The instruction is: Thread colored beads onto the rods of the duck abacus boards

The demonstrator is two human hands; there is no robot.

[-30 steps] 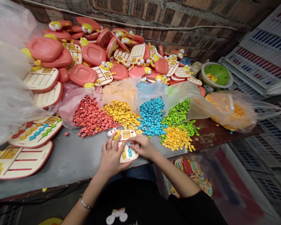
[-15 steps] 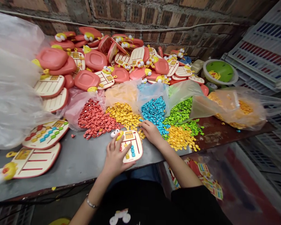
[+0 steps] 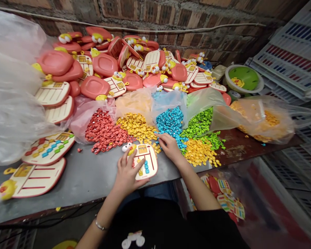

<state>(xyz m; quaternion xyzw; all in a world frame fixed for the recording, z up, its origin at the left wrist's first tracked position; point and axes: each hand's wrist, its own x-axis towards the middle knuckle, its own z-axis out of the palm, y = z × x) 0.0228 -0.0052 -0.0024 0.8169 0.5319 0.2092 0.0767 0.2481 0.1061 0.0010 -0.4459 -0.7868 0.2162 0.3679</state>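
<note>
A cream toy board [image 3: 147, 162] with a chick head, red rods and a few yellow and blue beads lies at the table's front edge. My left hand [image 3: 126, 173] rests on its left side, fingers spread flat over it. My right hand [image 3: 169, 147] reaches just beyond the board to the edge of the blue bead pile [image 3: 171, 124], fingers curled down among the beads; whether it holds any is hidden. Piles of red beads [image 3: 102, 131], yellow beads [image 3: 137, 126], green beads [image 3: 199, 126] and more yellow beads [image 3: 199, 152] lie around it.
A heap of pink and cream toy boards [image 3: 114, 65] fills the back of the grey table [image 3: 88, 176]. Two boards [image 3: 49, 148] lie at left beside clear plastic bags [image 3: 10, 90]. A bag of orange beads [image 3: 261, 121], a green bowl [image 3: 242, 77] and stacked crates [image 3: 292, 62] stand right.
My right hand left the board and moved up to the blue and yellow beads. The left hand stayed on the board. The view shifted slightly.
</note>
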